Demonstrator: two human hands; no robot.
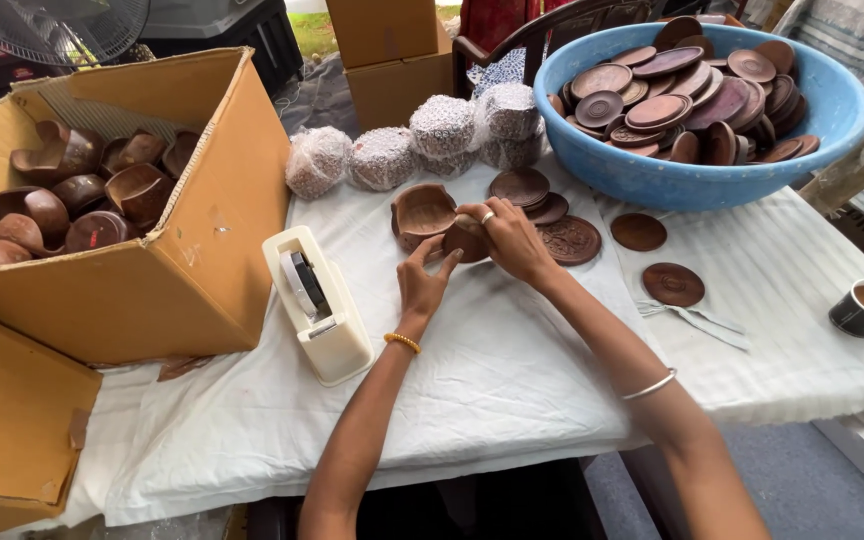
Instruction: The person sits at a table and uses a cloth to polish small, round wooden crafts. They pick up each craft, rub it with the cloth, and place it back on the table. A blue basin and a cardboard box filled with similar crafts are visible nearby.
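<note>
Near the far edge of a desk (512, 380) draped in white cloth, a person's two hands meet over a small round brown piece (466, 240). The right hand (512, 240) is cupped around it; the left hand (424, 278) reaches up with spread fingers touching its lower side. Just beside it sits a carved wooden bowl (422, 212), with flat, disc-shaped lids (547, 215) stacked to the right. The smooth, rounded piece could slip from so light a grip and knock the bowl or lids. A blue plastic tub (652, 175) at the far right corner brims with dark discs, a cardboard box (182, 270) on the left holds more bowls, and a cream tape dispenser (317, 305) stands between.
</note>
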